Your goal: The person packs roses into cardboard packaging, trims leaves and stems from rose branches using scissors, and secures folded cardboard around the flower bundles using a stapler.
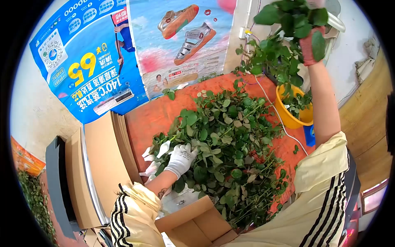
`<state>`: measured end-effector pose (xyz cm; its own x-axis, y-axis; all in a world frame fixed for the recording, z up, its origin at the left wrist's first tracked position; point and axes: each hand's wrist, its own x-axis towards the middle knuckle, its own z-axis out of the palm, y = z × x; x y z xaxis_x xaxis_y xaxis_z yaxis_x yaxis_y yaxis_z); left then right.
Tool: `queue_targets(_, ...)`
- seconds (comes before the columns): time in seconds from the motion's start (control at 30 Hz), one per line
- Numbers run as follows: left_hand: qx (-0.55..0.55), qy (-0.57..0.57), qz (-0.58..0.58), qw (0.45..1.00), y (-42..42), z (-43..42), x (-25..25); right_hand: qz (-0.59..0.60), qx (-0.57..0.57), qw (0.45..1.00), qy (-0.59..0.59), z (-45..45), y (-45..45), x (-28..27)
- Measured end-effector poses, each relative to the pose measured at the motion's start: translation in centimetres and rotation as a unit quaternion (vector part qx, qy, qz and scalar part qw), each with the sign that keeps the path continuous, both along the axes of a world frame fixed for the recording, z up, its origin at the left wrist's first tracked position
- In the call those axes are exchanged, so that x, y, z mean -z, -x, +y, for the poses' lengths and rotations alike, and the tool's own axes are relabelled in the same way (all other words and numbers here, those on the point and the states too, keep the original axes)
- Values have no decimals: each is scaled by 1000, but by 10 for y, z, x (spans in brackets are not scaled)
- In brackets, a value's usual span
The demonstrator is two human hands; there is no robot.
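Observation:
My left hand (181, 159), in a white glove, reaches into the left side of a large heap of leafy green stems (230, 136) on an orange-red surface (152, 111). Its fingertips are among the leaves, and what they hold, if anything, is hidden. White-wrapped flower heads (154, 162) lie just left of that hand. At the upper right my right hand (311, 43), in a reddish glove, is raised and closed around a bunch of leafy stems (288, 18). The bunch hangs above a yellow bucket (306, 118) with greenery inside.
An open cardboard box (193, 222) stands at the front, and cardboard sheets (107, 148) lean at the left beside a dark panel (59, 185). Posters (185, 41) cover the wall behind. A white cable (279, 117) crosses the surface near the bucket.

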<state>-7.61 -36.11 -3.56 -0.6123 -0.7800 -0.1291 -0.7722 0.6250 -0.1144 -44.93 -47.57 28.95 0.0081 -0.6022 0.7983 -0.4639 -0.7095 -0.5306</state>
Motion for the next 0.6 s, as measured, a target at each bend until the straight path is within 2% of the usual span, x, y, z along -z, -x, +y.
queue_targets(0.13,-22,-86,146,985,-21,-5,-12,33,-18,999,0,-8,-29,-1)
queue_targets(0.37,-33,-143,161,976,-35,-14,2,97,-53,994,12,-8,-79,2)
queue_targets(0.53,-40,-168,141,975,-32,-10,-6,138,-69,987,53,4,-104,-4)
queue_targets(0.6,15,-82,191,978,-38,-6,0,115,-77,988,75,6,-104,-9)
